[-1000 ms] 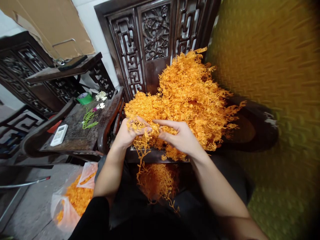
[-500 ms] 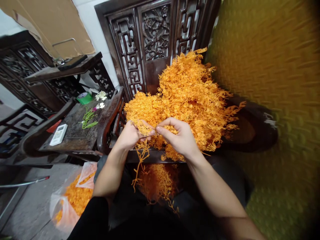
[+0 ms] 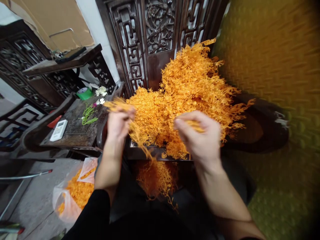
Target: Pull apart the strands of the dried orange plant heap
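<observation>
Left hand [image 3: 119, 122], in the head view, grips a blurred, stringy orange strand [image 3: 136, 134] dangling below it; the right hand [image 3: 203, 136] looks pinched, contents unclear. Beyond them, a frizzy, tangled orange heap [image 3: 195, 86] sits on a glossy, dark carved-wood chair [image 3: 157, 66].

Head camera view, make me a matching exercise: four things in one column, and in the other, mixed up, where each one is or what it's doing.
1. Remote
2. Orange pile
3. Plastic bag
4. Left hand

A. Gripping orange strands
B. On the grey floor
C. On the dark table
D. In front of the carved panel

Right pairs: 1-C, 2-D, 3-B, 4-A
</observation>
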{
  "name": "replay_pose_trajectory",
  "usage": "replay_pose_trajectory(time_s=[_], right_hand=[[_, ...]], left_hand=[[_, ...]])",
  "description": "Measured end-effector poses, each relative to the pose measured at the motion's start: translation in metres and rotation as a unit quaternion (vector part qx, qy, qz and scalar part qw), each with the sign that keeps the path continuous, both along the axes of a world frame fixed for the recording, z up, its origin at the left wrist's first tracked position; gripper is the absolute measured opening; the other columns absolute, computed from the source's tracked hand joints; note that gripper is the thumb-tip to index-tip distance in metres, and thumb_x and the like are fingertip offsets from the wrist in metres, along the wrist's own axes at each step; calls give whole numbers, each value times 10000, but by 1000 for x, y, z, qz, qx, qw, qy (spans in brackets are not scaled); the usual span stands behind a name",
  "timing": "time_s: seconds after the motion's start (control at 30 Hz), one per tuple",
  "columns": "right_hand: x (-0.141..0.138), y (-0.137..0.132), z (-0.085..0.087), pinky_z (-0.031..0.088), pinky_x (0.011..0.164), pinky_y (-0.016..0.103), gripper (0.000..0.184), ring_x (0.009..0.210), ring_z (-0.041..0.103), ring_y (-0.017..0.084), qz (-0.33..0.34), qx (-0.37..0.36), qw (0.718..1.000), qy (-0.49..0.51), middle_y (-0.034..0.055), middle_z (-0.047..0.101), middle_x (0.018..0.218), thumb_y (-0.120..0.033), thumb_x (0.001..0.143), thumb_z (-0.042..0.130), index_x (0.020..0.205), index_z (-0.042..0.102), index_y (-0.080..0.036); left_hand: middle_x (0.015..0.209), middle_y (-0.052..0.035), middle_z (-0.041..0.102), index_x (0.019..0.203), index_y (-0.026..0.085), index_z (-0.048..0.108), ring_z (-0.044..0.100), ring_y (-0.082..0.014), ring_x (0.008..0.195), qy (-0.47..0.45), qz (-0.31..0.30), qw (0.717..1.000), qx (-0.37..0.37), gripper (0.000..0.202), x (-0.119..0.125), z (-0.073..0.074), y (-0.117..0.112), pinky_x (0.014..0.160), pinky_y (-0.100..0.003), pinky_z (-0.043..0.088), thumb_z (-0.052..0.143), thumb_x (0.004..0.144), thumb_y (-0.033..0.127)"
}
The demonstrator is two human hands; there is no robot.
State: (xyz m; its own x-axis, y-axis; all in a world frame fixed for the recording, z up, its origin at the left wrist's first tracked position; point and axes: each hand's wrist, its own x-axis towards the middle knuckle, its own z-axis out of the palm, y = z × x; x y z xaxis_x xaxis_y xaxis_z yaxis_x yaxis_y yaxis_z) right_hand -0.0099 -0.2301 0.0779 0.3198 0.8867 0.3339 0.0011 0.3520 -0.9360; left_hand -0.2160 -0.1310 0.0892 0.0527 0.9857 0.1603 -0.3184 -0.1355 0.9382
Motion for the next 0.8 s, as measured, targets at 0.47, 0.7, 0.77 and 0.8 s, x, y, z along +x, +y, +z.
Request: replay_pose_trajectory(time_s=[0.47, 0.7, 0.77, 0.8], right_hand=[[-7, 22, -9, 558, 930, 431, 446, 1022, 713, 268, 43, -36, 974, -218, 98, 790, 1101, -562, 821, 816, 1072, 804, -194], [4, 29, -20, 426, 720, 349, 303, 738, 597, 205, -39, 17, 909, -415, 89, 696, 823, -390, 1005, 616, 789, 680, -188], [15, 33, -23, 402, 693, 345, 269, 733, 588, 207, -52, 24, 881, -469, 98, 696, 849, -340, 1007, 589, 803, 673, -185], [22, 36, -25, 399, 689, 344, 250, 735, 589, 209, -69, 20, 873, -482, 100, 701, 859, -319, 1002, 582, 812, 674, -186]], left_hand=[[586, -5, 690, 750, 149, 718, 584, -101, 453, 208, -167, 962, -51, 300, 21, -14, -20, 429, -201, 407, 950, 588, 250], [546, -27, 685, 756, 144, 770, 624, -128, 474, 332, -142, 932, 13, 196, 12, -7, -25, 471, -218, 438, 837, 756, 327], [553, -36, 691, 726, 146, 770, 615, -124, 461, 349, -156, 924, 13, 197, 5, -1, -25, 455, -217, 425, 839, 750, 329], [561, -40, 696, 698, 148, 762, 614, -123, 456, 349, -164, 923, 8, 202, 1, 2, -25, 449, -217, 426, 845, 738, 327]])
